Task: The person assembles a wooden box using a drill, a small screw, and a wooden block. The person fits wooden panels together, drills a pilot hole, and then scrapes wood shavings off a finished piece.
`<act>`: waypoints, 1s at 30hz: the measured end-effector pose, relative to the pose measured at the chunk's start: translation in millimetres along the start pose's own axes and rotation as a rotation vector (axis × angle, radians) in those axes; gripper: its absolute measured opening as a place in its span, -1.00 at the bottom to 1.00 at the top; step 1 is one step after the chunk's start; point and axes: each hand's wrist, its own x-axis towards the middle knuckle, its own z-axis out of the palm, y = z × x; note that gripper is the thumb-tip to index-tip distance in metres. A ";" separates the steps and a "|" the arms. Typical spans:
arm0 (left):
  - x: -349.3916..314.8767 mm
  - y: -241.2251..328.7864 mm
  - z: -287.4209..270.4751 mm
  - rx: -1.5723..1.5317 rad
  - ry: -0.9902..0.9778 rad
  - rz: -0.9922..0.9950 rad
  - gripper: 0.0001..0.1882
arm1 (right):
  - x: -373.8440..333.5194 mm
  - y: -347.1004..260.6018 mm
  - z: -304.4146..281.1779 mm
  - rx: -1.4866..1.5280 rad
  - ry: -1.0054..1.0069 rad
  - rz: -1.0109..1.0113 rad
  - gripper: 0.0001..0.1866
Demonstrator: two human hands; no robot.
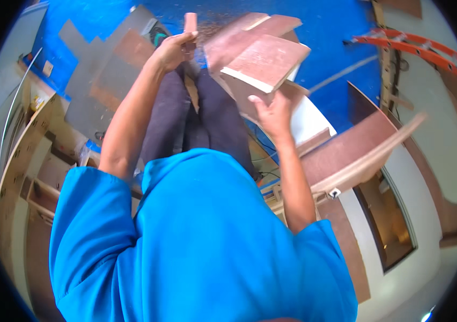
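My left hand (172, 52) is raised at the upper middle and closed round a short, narrow piece of pinkish-brown wood (190, 22), whose end sticks up past the fingers. To the right, my right hand (274, 117) is at the near edge of a reddish-brown plywood board (270, 58) with a pale front edge. Its thumb points up and its fingers pass beneath the board, where they are partly hidden. That board sits tilted above other brown wood pieces (228, 45). My legs in dark trousers (167, 115) are between the two hands.
Blue sheeting (336, 32) covers the floor, with sawdust near the wood pieces. Grey panels (86, 80) lie at the left beside an open wooden cabinet frame (16, 155). A curved brown wooden piece (357, 145) juts out at the right; an orange ladder (411, 45) is beyond.
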 end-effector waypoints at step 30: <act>-174.7 -29.6 75.6 -0.555 -0.051 0.162 -0.40 | 129.7 59.9 -28.4 0.714 -0.597 0.450 -0.31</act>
